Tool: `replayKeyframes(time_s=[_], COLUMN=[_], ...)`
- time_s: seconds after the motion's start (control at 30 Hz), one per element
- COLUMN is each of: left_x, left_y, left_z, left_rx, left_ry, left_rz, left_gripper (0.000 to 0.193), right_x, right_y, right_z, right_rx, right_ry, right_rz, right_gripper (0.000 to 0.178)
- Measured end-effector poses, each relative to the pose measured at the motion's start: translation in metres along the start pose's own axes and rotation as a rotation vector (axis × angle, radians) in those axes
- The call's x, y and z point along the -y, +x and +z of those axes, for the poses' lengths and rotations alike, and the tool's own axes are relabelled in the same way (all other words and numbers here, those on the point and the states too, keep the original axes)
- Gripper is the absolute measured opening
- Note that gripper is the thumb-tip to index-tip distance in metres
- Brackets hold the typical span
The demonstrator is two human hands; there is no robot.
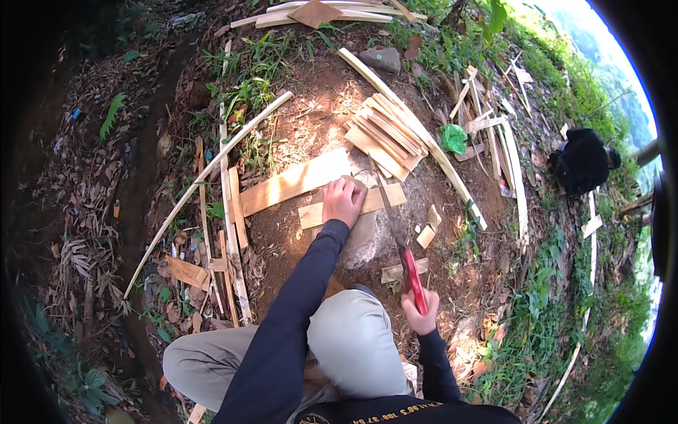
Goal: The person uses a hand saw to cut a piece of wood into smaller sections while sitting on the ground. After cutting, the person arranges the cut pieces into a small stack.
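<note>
"State the surface and the site."
"Outdoors, on bare brown soil with leaf litter and green plants at the sides. A pale stone lies in front of my knees. A stack of slats stands beyond it, a wide plank lies to the left, and a long strip curves past that. At far right is a person in dark clothing."
"Your fingers?"
"Right hand: closed around the red handle of the saw, near its lower end. Left hand: fingers bent and close together, resting on the small board. I cannot tell whether they grip its far edge."
"Position of board and saw?"
"The board lies crosswise at the stone's upper end. The blade crosses its right part, pointing away from me; whether the teeth have bitten, I cannot tell."
"Containers?"
"One crumpled green plastic bag, right of the stack, beyond a long batten. Its contents are hidden."
</note>
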State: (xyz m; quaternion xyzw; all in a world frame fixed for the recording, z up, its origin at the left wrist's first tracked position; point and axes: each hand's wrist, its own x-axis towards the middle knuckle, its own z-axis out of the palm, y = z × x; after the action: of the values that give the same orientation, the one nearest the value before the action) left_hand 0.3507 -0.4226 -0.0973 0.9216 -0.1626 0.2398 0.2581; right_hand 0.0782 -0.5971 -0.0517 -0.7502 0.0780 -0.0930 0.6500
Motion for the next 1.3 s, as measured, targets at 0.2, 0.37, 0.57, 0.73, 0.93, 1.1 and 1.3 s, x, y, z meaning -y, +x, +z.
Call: replayKeyframes(time_s=[0.2, 0.37, 0.57, 0.73, 0.93, 1.1, 1.3], left_x=[-0.009, -0.009, -0.011, -0.015, -0.007, -0.012, -0.016], left_y=[-0.01, -0.011, -0.012, -0.012, -0.003, -0.017, -0.012], left_z=[-0.006, -0.003, -0.003, 0.002, -0.001, 0.004, 0.003], left_rx=[0.152, 0.143, 0.124, 0.122, 0.033, 0.122, 0.099], left_ry=[-0.035, -0.043, -0.044, -0.047, -0.035, -0.034, -0.067], left_rz=[-0.065, -0.061, -0.055, -0.076, -0.033, -0.074, -0.046], left_gripper=[0.03, 0.027, 0.03, 0.029, 0.032, 0.032, 0.032], right_x=[0.004, -0.005, -0.013, -0.009, -0.003, 0.001, -0.01], right_y=[0.016, 0.028, -0.022, 0.057, -0.015, 0.042, 0.03], right_z=[0.014, 0.022, -0.016, 0.02, -0.014, 0.026, 0.009], right_rx=[-0.054, -0.056, -0.008, -0.106, 0.038, -0.091, -0.007], right_ry=[-0.02, 0.052, -0.01, -0.203, -0.032, 0.002, -0.115], right_rz=[0.013, 0.065, -0.022, -0.207, -0.041, 0.042, -0.02], right_gripper=[0.028, 0.026, 0.029, 0.028, 0.006, 0.03, 0.024])
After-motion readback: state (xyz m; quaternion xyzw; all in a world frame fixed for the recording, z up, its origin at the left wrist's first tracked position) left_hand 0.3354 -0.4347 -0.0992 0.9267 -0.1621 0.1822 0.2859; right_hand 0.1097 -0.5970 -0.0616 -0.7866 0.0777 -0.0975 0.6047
